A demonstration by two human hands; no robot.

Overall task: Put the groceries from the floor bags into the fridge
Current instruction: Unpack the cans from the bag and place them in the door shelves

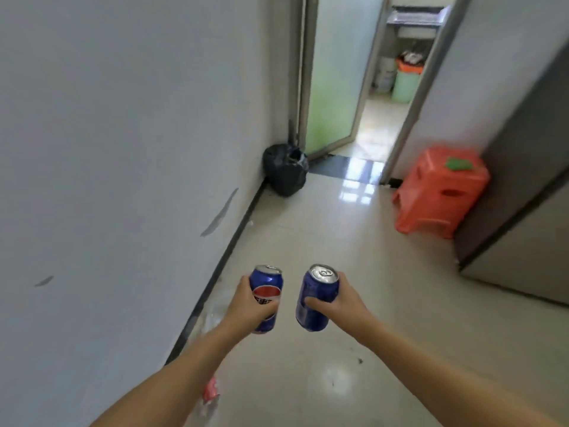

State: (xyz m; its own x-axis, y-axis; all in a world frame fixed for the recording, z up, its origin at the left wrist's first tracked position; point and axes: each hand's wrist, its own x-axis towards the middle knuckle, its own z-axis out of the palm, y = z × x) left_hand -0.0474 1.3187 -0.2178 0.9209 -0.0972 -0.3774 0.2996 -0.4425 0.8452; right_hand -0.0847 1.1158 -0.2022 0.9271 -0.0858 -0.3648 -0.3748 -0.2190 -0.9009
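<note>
My left hand (249, 306) grips a blue cola can (267, 288) with a red, white and blue logo, held upright. My right hand (338, 306) grips a second blue can (317, 295), tilted slightly left, its silver top showing. Both cans hang side by side over the glossy floor, a short gap between them. The grey fridge (520, 211) stands at the right edge, its doors shut. A clear plastic bag (211, 322) with something red in it lies on the floor by the left wall, partly hidden by my left forearm.
An orange plastic stool (437, 192) with a green item on top stands against the fridge. A black rubbish bag (284, 172) sits in the corner by the left wall. Beyond it an open doorway (366, 131) leads to a room with a green bin.
</note>
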